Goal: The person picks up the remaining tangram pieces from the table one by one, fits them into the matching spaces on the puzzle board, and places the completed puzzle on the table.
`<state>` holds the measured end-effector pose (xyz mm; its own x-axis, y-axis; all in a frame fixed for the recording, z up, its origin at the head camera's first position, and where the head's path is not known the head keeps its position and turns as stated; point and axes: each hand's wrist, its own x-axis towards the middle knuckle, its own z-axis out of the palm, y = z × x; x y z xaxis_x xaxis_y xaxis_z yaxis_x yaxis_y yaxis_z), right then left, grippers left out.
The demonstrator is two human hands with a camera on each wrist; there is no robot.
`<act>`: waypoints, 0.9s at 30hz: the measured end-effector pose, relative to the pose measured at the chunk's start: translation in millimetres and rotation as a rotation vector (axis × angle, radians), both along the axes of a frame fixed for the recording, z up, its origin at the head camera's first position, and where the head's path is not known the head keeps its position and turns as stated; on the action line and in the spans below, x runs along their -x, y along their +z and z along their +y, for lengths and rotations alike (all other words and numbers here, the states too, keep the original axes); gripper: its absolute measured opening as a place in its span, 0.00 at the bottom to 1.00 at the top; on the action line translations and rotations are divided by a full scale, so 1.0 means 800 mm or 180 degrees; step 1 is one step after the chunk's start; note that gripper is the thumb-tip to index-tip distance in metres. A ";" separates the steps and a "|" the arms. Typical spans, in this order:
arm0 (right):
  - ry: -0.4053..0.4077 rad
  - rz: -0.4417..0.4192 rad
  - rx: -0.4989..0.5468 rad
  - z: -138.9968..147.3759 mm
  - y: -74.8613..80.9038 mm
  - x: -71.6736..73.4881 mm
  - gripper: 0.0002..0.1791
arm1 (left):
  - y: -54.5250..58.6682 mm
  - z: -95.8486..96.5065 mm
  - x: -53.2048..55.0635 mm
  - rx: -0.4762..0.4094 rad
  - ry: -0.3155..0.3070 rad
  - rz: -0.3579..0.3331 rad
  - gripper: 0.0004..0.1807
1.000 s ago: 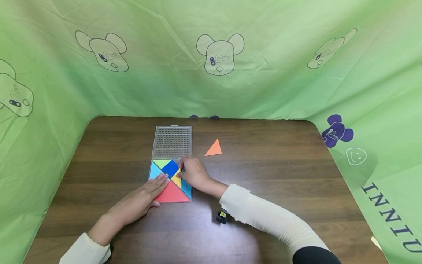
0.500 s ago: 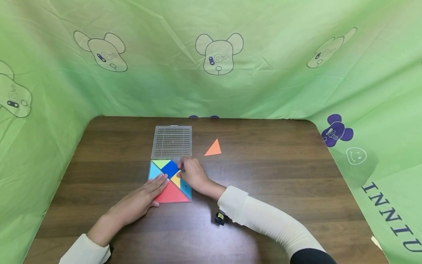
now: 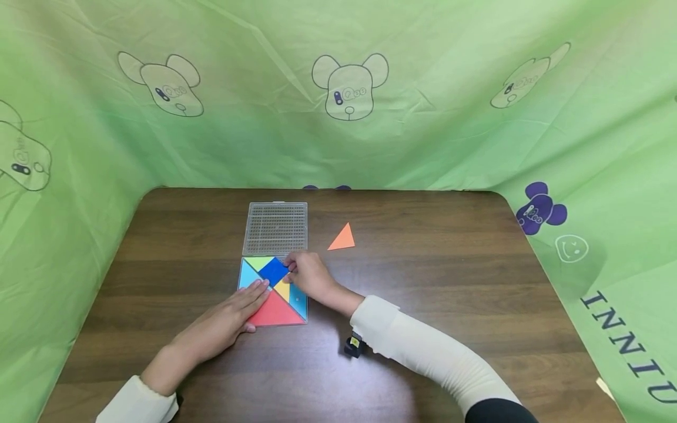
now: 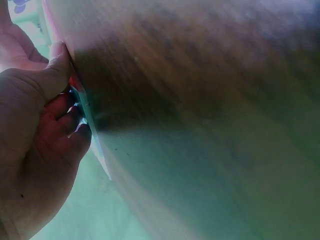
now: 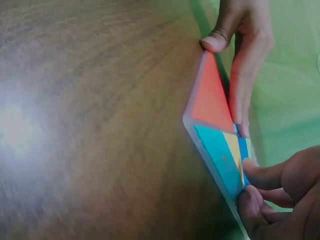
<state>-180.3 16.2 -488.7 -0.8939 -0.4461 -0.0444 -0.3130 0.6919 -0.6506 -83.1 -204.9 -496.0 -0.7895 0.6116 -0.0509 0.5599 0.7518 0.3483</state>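
A clear plastic case lies unfolded on the table, its lower half filled with flat tangram pieces. These are a large red triangle (image 3: 276,311), a light blue triangle (image 3: 247,274), a green piece (image 3: 258,262), a yellow piece (image 3: 282,290), a blue piece (image 3: 298,302) at the right edge and a dark blue square (image 3: 273,272). My left hand (image 3: 224,319) rests with straight fingers across the red and light blue triangles, hiding parts of both. At the dark blue square's right corner, my right hand (image 3: 314,280) pinches it between thumb and curled fingers, as the right wrist view (image 5: 280,187) also suggests.
The case's gridded clear lid (image 3: 276,228) lies flat behind the pieces. An orange triangle (image 3: 344,237) lies on the wooden table (image 3: 423,252), right of the lid. Green printed cloth (image 3: 254,147) encloses the table's back and sides.
The right fingers have shifted very slightly at the dark blue square, and the square sits a touch further right over the yellow piece. The left hand stays in place.
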 end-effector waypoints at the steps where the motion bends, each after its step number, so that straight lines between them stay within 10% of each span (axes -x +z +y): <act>1: -0.0014 -0.0056 0.0017 0.002 0.001 0.002 0.09 | 0.000 0.000 0.000 0.0014 0.0009 -0.0048 0.40; 15: -0.1396 0.0271 -0.1209 0.090 0.005 0.067 0.36 | 0.002 -0.001 -0.002 0.0064 -0.0012 -0.0090 0.38; 27: -0.1317 0.0385 -0.1430 0.098 0.000 0.073 0.37 | 0.003 -0.001 -0.003 -0.0032 -0.0047 0.0088 0.38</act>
<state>-238.9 94.7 -488.6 -0.9991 -0.0229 -0.0349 -0.0137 0.9696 -0.2445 -80.6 -205.9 -494.0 -0.7815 0.6235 -0.0229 0.5804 0.7400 0.3399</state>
